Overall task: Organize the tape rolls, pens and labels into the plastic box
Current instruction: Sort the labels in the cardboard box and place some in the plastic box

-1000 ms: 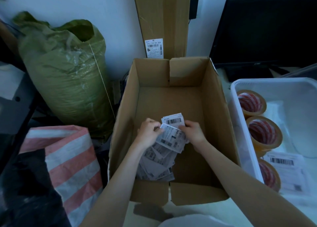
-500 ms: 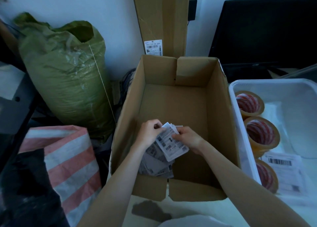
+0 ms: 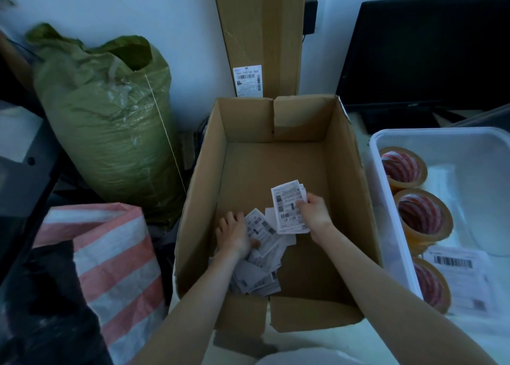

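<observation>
An open cardboard box (image 3: 350, 199) stands in front of me with a heap of loose white barcode labels (image 3: 259, 270) on its floor. My right hand (image 3: 314, 213) pinches a small stack of labels (image 3: 288, 206) held upright above the heap. Lower left in the box, my left hand (image 3: 233, 233) lies on the heap, its thumb curled on the papers. To the right, the clear plastic box (image 3: 383, 199) holds three tape rolls (image 3: 422, 218) with red print along its left side and a flat label sheet (image 3: 461, 276).
A green woven sack (image 3: 110, 127) and a red-and-white striped bag (image 3: 110, 262) stand left of the cardboard box. A tall flat carton (image 3: 259, 33) leans on the wall behind. A black monitor (image 3: 430, 52) is at the back right.
My hands have parted. The right hand has lifted a stack of labels up and to the right, while the left hand has dropped onto the heap.
</observation>
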Tool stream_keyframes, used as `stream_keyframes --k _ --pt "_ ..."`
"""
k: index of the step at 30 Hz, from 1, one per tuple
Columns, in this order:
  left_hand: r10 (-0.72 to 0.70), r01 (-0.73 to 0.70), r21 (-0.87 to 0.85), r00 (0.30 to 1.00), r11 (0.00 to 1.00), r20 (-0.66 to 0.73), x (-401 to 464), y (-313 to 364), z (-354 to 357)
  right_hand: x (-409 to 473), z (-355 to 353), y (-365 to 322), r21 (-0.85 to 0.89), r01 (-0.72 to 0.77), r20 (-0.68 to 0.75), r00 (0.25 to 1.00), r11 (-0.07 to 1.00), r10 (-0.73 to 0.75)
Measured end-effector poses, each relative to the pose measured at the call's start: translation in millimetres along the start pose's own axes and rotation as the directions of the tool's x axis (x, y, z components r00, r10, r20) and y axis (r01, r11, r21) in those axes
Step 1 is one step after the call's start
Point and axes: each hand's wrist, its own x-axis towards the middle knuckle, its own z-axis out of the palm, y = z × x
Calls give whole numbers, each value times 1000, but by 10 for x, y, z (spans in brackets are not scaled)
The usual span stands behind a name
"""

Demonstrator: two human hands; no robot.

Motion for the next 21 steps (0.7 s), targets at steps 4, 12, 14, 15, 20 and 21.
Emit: stream_keyframes --k 4,12,14,15,20,21 --pt "3 -5 -36 999 999 -54 28 -33 -6 30 -2 14 -9 -14 -16 1000 1000 14" --pt "-4 -102 -353 958 930 -288 -17 -38 -21 77 -4 53 -52 18 -51 998 999 -21" --pt "-45 -131 -540 953 831 -300 0 -33 -41 84 -1 57 -72 36 -56 998 997 -40" --pt "-65 -147 -624 951 768 -303 15 -38 -55 86 0 58 -88 47 -53 997 995 -52" --pt "-129 -165 -822 952 545 -276 34 -78 -125 72 25 46 -79 3 54 999 997 1" --pt "-124 -174 -817 950 550 -286 33 -72 -122 82 29 56 -61 -12 107 994 998 18"
